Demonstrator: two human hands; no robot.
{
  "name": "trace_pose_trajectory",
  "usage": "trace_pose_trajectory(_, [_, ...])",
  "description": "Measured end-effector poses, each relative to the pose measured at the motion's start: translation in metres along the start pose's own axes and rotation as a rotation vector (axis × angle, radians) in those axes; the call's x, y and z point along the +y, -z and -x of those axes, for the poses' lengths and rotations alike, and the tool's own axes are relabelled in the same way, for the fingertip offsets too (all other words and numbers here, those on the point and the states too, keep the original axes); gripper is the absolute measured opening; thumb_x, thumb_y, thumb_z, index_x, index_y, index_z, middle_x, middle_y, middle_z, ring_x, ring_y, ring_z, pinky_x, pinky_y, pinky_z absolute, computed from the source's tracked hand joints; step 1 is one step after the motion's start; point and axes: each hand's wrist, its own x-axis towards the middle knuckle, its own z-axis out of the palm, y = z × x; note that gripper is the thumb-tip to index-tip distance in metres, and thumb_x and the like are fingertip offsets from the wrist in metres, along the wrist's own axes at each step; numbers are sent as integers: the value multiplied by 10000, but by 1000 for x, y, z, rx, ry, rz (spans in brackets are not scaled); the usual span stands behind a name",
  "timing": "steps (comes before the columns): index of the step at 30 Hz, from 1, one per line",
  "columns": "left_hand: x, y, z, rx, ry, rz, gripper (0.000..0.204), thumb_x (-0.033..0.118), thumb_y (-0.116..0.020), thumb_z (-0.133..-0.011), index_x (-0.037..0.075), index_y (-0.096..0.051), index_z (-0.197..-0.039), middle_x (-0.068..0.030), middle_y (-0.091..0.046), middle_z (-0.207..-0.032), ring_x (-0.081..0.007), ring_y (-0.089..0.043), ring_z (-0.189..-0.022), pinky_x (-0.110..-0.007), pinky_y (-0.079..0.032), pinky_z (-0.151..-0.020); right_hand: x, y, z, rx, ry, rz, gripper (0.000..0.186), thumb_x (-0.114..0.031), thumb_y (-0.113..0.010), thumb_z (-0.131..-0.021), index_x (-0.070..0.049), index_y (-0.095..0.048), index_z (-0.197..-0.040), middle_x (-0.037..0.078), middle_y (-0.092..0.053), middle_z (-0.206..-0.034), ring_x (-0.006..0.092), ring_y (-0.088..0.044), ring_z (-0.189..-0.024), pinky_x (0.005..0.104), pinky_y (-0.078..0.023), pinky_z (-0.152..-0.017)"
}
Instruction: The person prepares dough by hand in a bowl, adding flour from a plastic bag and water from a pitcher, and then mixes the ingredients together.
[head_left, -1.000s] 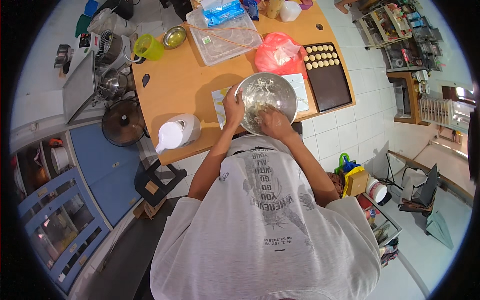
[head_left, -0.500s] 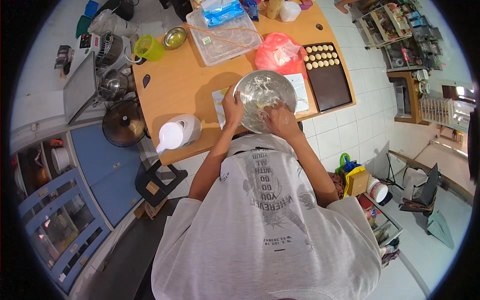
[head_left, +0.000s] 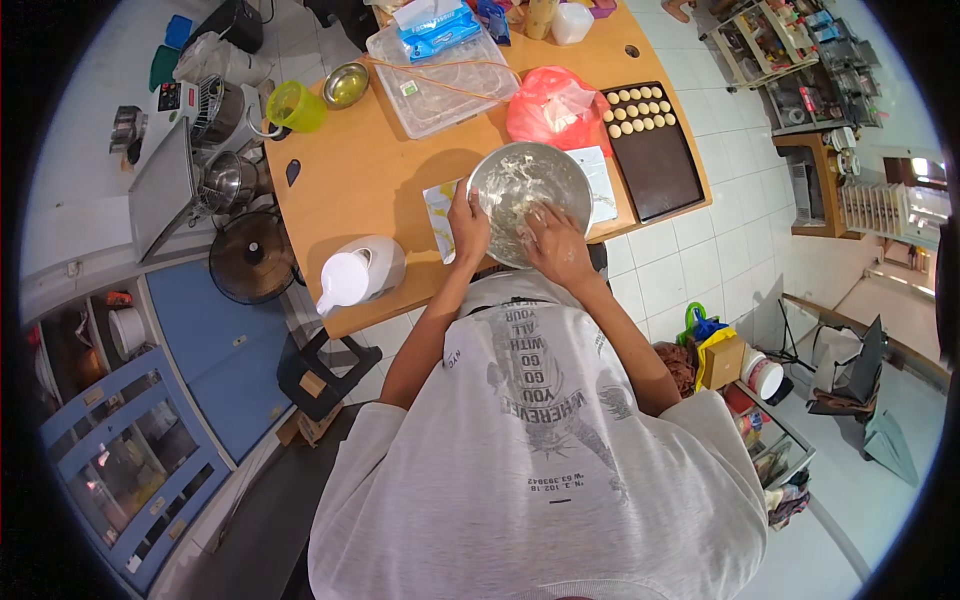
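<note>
A steel mixing bowl (head_left: 573, 188) stands at the table's near edge, its inner wall smeared with pale, floury dough (head_left: 527, 205). My left hand (head_left: 468, 225) is closed on the bowl's left rim, thumb toward the inside. Inside the bowl, my right hand (head_left: 556, 243) has its fingers bent into the dough, with white bits stuck to the skin; the fingertips are partly hidden. To the right lies a dark baking tray (head_left: 655, 180) with rows of small round dough balls (head_left: 640, 110) at its far end.
A white pitcher (head_left: 365, 272) stands at the table's near left. Farther back are a yellow-green jug (head_left: 297, 107), a small metal bowl (head_left: 346, 86) of yellow liquid, a clear lidded box (head_left: 440, 95) and a red plastic bag (head_left: 545, 105). A fan (head_left: 252, 255) stands left of the table.
My right hand has shifted slightly up and left within the bowl, its fingers pressing into the dough. My left hand keeps its hold on the rim.
</note>
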Motion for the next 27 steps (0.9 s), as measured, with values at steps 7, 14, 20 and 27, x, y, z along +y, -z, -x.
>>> trace_pose_trajectory(7, [17, 1, 2, -46, 1, -8, 284, 72, -499, -1069, -29, -591, -1319, -292, -686, -1178, -456, -662, -1109, -481, -502, -941, -4, 9, -3, 24, -53, -106, 355, -318, -683, -927, -45, -698, -1152, 198, -694, -1208, 395, -686, -1103, 530, -559, -929])
trace_pose_trajectory(14, [3, 0, 2, -10, -52, -58, 311, 77, -495, -1071, -16, -585, -1355, -282, -686, -1217, -437, -667, -1130, -459, -506, -953, -2, 25, 4, -263, -82, -36, 340, -302, -709, -906, -49, -708, -1133, 202, -723, -1090, 381, -709, -1040, 538, -561, -893])
trace_pose_trajectory(20, [13, -1, 0, -24, -36, 8, 316, 61, -492, -1066, -28, -579, -1357, -289, -671, -1241, -455, -645, -1157, -472, -493, -976, 19, 4, 6, -59, 55, -44, 304, -289, -688, -914, -58, -720, -1110, 225, -723, -961, 387, -726, -884, 516, -572, -818])
trace_pose_trajectory(27, [-6, 2, 0, -46, 14, 129, 345, 89, -493, -1081, 0, -552, -1410, -282, -667, -1271, -439, -636, -1207, -449, -487, -1007, -1, 33, -25, -224, -84, -69, 314, -268, -669, -910, -76, -721, -1153, 193, -735, -1064, 338, -695, -1076, 531, -498, -992])
